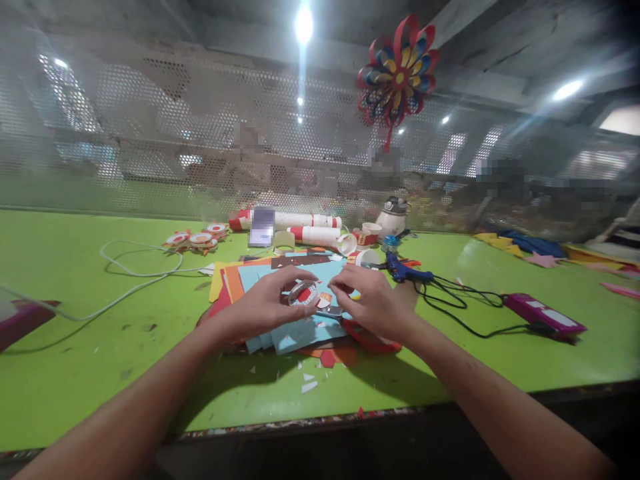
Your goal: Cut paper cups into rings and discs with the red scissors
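Head view: holds a round, pale-rimmed piece (303, 293), red inside, in the curled left hand (274, 297), above flat blue paper (295, 338); bends the right hand (371, 298) over red-handled scissors (356, 333), with fingertips nearly together and grip unclear.

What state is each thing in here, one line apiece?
Left hand: curled around white ring
Right hand: fingers bent, contents unclear
Scissors: partly hidden by right hand
Coloured sheets: piled, fanned out
Phone: upright, screen lit
Glue gun: lying down
Ceiling light: lit
Flower ornament: hanging
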A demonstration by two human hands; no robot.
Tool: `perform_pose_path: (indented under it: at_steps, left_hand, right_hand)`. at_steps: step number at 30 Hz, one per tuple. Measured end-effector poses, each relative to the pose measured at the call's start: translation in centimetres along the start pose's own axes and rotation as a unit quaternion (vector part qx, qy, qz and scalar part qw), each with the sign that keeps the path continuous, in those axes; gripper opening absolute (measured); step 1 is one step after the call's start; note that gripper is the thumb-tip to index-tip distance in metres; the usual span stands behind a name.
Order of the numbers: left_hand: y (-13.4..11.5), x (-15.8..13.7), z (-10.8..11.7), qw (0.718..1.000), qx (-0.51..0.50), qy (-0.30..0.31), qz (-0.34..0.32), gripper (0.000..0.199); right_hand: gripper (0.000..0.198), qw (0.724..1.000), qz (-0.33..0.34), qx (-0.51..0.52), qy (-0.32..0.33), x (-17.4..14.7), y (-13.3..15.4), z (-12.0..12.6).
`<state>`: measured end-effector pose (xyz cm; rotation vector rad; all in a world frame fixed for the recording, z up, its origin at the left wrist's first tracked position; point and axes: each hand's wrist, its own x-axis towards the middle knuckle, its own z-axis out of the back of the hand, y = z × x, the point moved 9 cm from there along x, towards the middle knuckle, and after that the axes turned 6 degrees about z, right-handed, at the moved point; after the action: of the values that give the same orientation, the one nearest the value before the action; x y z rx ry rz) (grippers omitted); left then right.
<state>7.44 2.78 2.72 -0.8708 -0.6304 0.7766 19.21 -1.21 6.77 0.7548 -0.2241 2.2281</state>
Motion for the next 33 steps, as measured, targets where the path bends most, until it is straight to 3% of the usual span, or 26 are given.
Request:
perform_pose_path:
  at_steps: [3,8,11,15,20,24,27,29,33]
  left_hand:
    - [0.0,0.0,-0.2,0.997,-0.066,0.037,-0.006,0.045]
    - [0.0,-0.2,-0.6,0.98,-0.175,0.096,-0.011,0.045]
    - [0.2,-0.1,-0.6,0.975,-0.195,0.108,-0.011,0.046]
    - [0.8,0.2,-0.4,0.972,-0.208,0.105,-0.012,0.049]
    - [1.5,0.6,0.2,0.971,-0.233,0.057,0.018,0.047]
    - [2.4,0.9,1.3,0.951,-0.304,-0.006,0.061,0.041]
    - [2.9,1.1,2.3,0.931,-0.356,-0.042,0.067,0.038]
    - [3.2,1.2,2.9,0.923,-0.375,-0.059,0.064,0.036]
    - [3.9,1.3,4.1,0.908,-0.402,-0.097,0.062,0.035]
  right_hand:
    - [0.017,0.996,-0.07,-0.039,0.036,0.0,-3.4,-0.2]
    - [0.028,0.99,-0.12,-0.054,0.058,0.6,-8.3,-0.7]
    - [0.013,0.992,-0.108,-0.01,0.056,1.7,-9.1,-1.1]
    - [0.017,0.991,-0.125,0.045,-0.02,2.8,-10.8,-0.2]
    - [0.025,0.956,-0.238,0.078,-0.151,0.2,-16.7,2.0]
    - [0.03,0.933,-0.299,0.116,-0.164,-2.2,-20.1,2.7]
    - [0.036,0.935,-0.301,0.143,-0.122,-2.4,-19.9,2.6]
    - [0.039,0.945,-0.28,0.156,-0.061,-2.0,-18.5,2.0]
    - [0.027,0.952,-0.194,0.175,0.16,-1.5,-13.5,-1.0]
